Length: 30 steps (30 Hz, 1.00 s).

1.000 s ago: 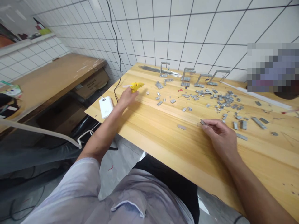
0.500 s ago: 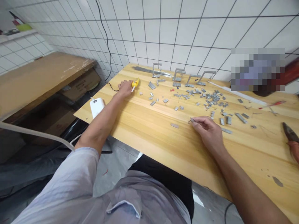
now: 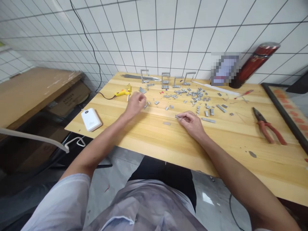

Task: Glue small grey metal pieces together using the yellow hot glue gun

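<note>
My right hand (image 3: pixel 191 123) rests low over the table, thumb and forefinger pinching a small grey metal piece (image 3: pixel 176 116). A flat grey strip (image 3: pixel 166 123) lies to its left and a longer grey strip (image 3: pixel 208 120) to its right. My left hand (image 3: pixel 136 103) is raised just above the tabletop, its fingers curled and smeared by motion; whether it holds anything does not show. Beyond it, apart from the hand, lies a yellow glue gun (image 3: pixel 123 92). Several small grey pieces (image 3: pixel 197 95) are scattered past my right hand.
Bent grey metal frames (image 3: pixel 166 78) stand near the tiled wall, beside thin rods (image 3: pixel 141 78). A white power bank (image 3: pixel 91 119) lies at the left edge. Red-handled pliers (image 3: pixel 268 126), a red flask (image 3: pixel 256 64) and a dark-framed panel (image 3: pixel 286 115) occupy the right side.
My left hand has left the glue gun, which now lies on the table, and moved right and nearer. My right hand keeps its pinch on the grey piece. The view has turned right.
</note>
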Tool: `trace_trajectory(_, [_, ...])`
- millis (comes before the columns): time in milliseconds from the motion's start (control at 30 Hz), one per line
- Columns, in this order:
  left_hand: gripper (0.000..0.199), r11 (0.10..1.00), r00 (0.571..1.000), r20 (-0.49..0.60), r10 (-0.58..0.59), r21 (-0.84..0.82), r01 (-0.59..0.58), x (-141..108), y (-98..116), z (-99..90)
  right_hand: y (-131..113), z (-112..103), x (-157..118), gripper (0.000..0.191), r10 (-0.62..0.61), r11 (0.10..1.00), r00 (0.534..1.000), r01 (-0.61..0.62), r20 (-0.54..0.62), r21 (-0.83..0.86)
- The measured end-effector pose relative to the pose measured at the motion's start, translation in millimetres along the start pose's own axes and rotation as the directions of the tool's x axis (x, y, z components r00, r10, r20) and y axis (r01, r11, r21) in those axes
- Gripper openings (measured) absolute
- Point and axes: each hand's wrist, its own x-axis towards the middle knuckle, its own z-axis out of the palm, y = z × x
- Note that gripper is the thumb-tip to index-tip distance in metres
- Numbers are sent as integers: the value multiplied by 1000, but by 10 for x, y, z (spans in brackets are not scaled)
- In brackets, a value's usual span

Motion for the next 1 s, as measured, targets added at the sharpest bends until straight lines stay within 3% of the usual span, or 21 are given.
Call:
trace_trajectory(100, [9, 978, 973, 136, 185, -119, -169, -263, 394, 267, -11, 32, -8, 18, -23, 999, 999, 24, 29, -30])
trace_trajectory(167, [7, 957, 945, 193, 263, -180, -229, -413, 536, 373, -23, 29, -27, 16, -44, 997, 998, 46, 44, -66])
trace_trajectory(267, [3, 926, 905, 250, 344, -247, -284, -560, 596, 447, -49, -18, -66, 15, -83, 988, 994, 90, 67, -126])
trace_trajectory(400, [18, 891, 834, 323, 448, -236, -387, -617, 581, 528, -65, -87, -123, 14, -143, 958, 984, 165, 105, -234])
trace_trajectory(533, [9, 855, 778, 354, 519, -220, -470, -601, 613, 610, -59, -91, -175, 15, -178, 930, 971, 219, 160, -296])
trace_trajectory(733, [5, 856, 775, 365, 515, -253, -450, -621, 630, 595, -136, -52, -254, 19, -97, 912, 978, 162, 186, -377])
trace_trajectory(1000, [7, 854, 768, 374, 520, -265, -448, -676, 603, 545, -196, -5, -326, 17, -59, 847, 970, 174, 236, -502])
